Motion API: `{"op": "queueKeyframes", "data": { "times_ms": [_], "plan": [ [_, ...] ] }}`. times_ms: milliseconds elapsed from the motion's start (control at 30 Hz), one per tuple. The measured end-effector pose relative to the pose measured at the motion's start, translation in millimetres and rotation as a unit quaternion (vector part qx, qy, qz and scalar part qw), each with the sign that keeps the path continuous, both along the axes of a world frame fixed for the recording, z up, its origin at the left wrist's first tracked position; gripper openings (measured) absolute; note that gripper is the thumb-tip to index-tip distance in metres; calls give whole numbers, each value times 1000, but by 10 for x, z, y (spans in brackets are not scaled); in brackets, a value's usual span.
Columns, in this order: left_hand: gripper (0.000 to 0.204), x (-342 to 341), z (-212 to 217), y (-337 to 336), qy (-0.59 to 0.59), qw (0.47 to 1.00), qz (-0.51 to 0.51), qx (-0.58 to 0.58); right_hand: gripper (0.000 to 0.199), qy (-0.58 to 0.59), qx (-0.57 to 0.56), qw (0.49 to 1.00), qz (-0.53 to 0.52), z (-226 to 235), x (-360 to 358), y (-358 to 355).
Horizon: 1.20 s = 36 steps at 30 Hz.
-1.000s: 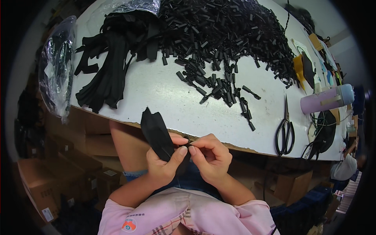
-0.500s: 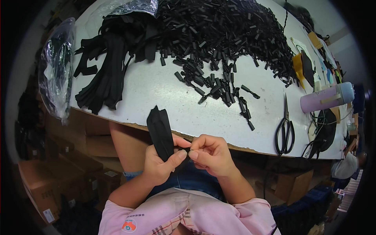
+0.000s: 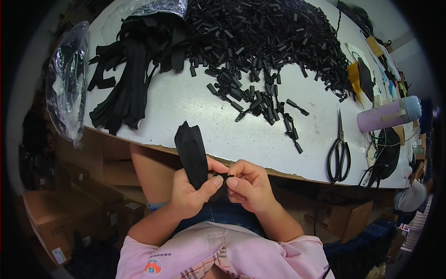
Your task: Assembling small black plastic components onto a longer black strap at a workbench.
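1. Two hands work just below the desk (image 3: 195,116) edge: left hand (image 3: 193,195) grips a black strap (image 3: 191,153), right hand (image 3: 248,183) pinches a small black clip (image 3: 223,176) at its end.
2. Looks like mid-fitting (hard to see).
3. Next needs steady alignment, I'd guess.

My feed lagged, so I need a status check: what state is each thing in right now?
Left hand: gripping the black strap, which stands up from it.
Right hand: pinching a small black piece at the strap's lower end.
Scissors: shut, flat on the table.
Bottle: on its side.
Plastic bag: hanging over the table's left edge.
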State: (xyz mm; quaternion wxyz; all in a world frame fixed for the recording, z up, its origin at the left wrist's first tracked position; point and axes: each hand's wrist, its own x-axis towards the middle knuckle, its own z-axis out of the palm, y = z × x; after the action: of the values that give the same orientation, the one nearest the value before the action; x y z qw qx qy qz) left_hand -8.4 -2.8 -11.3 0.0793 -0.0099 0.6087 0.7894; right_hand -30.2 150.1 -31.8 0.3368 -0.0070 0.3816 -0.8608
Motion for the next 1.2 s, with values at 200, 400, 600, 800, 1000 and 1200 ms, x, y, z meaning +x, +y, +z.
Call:
{"op": "queueKeyframes", "data": {
  "times_ms": [200,400,600,800,1000,1200],
  "plan": [
    [18,1,-46,-10,-34,999,4,32,6,18,53,998,-9,26,-1,-52],
    [19,19,-41,25,-14,999,29,24,6,228,169,956,-80,-28,37,-99],
    [16,20,-15,-33,46,999,-1,-17,10,240,163,956,-35,18,24,-53],
    [12,8,7,-126,-37,999,-32,24,6,377,224,890,-122,-29,21,-86],
    [11,88,-82,-66,20,999,16,-36,10,300,235,925,6,108,-98,-34],
    [14,13,-104,-167,-8,996,86,-20,9,440,238,856,129,50,-10,-110]
  ]
}}
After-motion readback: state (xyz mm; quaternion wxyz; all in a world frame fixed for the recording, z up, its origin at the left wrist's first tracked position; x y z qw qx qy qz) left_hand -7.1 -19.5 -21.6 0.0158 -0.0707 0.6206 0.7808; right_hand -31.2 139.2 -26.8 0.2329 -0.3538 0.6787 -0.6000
